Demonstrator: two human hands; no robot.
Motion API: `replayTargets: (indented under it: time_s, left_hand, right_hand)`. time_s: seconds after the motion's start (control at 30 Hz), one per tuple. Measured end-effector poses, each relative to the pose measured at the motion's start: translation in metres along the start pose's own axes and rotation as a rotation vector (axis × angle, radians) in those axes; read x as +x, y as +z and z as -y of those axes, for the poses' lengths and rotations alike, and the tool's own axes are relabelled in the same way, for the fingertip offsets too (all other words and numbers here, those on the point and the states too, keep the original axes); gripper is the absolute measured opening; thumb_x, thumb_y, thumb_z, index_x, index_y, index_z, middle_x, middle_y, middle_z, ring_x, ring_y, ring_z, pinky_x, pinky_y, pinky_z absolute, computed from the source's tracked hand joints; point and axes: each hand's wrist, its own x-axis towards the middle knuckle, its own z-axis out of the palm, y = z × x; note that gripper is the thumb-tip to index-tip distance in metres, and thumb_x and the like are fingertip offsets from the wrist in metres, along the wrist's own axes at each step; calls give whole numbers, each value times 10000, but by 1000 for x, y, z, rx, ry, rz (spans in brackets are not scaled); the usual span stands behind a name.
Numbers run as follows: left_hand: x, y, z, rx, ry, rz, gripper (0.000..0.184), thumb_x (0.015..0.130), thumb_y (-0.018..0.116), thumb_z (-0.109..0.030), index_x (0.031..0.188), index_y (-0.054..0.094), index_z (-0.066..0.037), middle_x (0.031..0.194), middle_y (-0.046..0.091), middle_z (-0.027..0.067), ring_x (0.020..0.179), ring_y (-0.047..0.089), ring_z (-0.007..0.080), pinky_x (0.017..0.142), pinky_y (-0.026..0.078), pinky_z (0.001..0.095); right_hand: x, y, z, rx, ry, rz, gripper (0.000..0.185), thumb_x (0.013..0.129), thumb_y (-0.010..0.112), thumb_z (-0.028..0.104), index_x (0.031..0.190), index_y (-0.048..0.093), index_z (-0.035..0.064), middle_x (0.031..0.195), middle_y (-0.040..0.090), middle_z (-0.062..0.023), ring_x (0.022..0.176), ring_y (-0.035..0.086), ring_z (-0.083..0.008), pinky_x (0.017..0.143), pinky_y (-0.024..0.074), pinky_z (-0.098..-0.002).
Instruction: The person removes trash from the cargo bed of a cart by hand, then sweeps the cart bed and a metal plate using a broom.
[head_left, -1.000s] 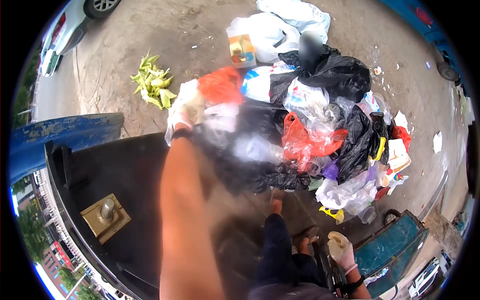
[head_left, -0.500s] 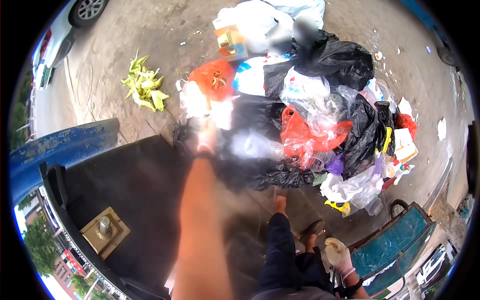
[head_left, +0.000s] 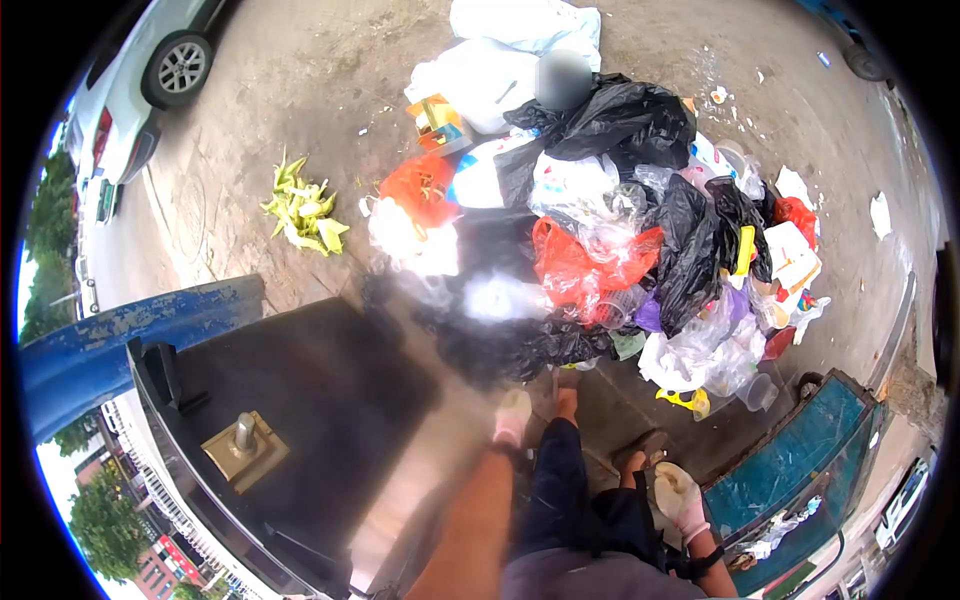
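Observation:
My left hand (head_left: 512, 415), in a pale glove with a pinkish cuff, is just below the near edge of a rubbish heap, beside my knee. Its fingers are blurred, and nothing shows in it. My right hand (head_left: 678, 495), gloved alike, hangs by my other leg, next to a teal metal cart (head_left: 770, 500). Its fingers look curled in; their inner side is hidden. In front of me lie black plastic bags (head_left: 690, 265), a red plastic bag (head_left: 590, 265), an orange-red bag (head_left: 418, 190) and a glaring white bag (head_left: 415, 240).
A dark bin lid (head_left: 300, 380) with a metal fitting (head_left: 245, 448) stands at lower left, beside a blue scuffed rim (head_left: 150, 335). Corn husks (head_left: 305, 205) lie on the pavement. A white car (head_left: 150, 100) is at upper left. A yellow plastic piece (head_left: 685, 402) lies near the cart.
My left hand has drawn back from the white bag at the heap's left side, down toward my knee. My right hand stays by my leg. The whole view has shifted slightly.

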Motion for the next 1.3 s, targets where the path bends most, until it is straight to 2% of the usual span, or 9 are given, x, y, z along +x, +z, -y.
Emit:
replayTargets:
  time_s: [0.13,0.4,0.53,0.6,0.67,0.73,0.87,1.0,1.3]
  left_hand:
    - [-53,4,-35,1,110,-47,474,995,593,-413,1312,667,-68,1334,675,181,1297,604,337,1098,460,385]
    - [-203,31,-174,225,401,-128,468,986,569,-315,1333,644,-9,1332,662,236,1294,600,367,1107,444,399]
    - [-225,109,-155,388,677,67,466,973,530,-278,1314,639,21,1305,672,243,1256,615,375,1078,465,411]
    - [-346,146,-195,538,870,38,496,969,545,-275,1328,620,58,1314,665,251,1247,623,369,1076,474,400]
    - [-363,200,-174,588,950,92,523,963,572,-279,1348,604,74,1349,642,255,1261,614,368,1085,474,399]
    - [-453,248,-188,615,1004,194,521,956,599,-271,1351,603,70,1382,618,259,1293,586,373,1105,458,426]
    - [-525,339,-181,734,1511,336,487,953,605,-235,1306,603,99,1352,607,312,1276,564,462,1118,431,482]
    - [-596,419,-195,780,1764,480,510,949,613,-254,1330,597,84,1378,590,317,1318,534,468,1139,409,484]
    - [-600,561,-213,890,1787,308,675,934,621,-379,1456,503,32,1532,429,340,1411,438,468,1179,365,475]
  right_hand:
    - [-23,-11,-6,-126,-100,-87,290,920,687,173,1153,726,5,1089,752,-183,990,740,-280,896,570,-370]
    - [-84,-90,-51,-117,-301,-336,254,905,639,109,1114,720,-12,1132,734,-215,1055,710,-366,949,550,-404]
    - [-141,-157,-91,-120,-344,-613,235,884,636,85,1091,703,-5,1121,724,-223,1055,691,-407,956,543,-439]
    - [-171,-187,-125,-124,-396,-764,237,881,645,89,1100,692,13,1105,722,-212,1039,687,-409,941,545,-454]
    - [-200,-213,-164,-83,-378,-826,248,890,642,115,1115,681,18,1115,718,-198,1045,682,-402,943,539,-463]
    - [-218,-224,-215,-83,-330,-877,260,905,630,142,1131,681,24,1143,714,-191,1066,675,-392,956,531,-460]
    - [-253,-241,-295,-39,-172,-907,302,908,631,198,1153,690,31,1192,708,-178,1122,662,-376,997,511,-457]
    - [-285,-249,-359,78,87,-865,378,912,640,275,1209,675,43,1305,668,-176,1211,626,-369,1057,477,-450]
    - [-334,-244,-402,268,430,-815,509,892,663,325,1325,638,59,1338,653,-181,1172,653,-359,1035,499,-416]
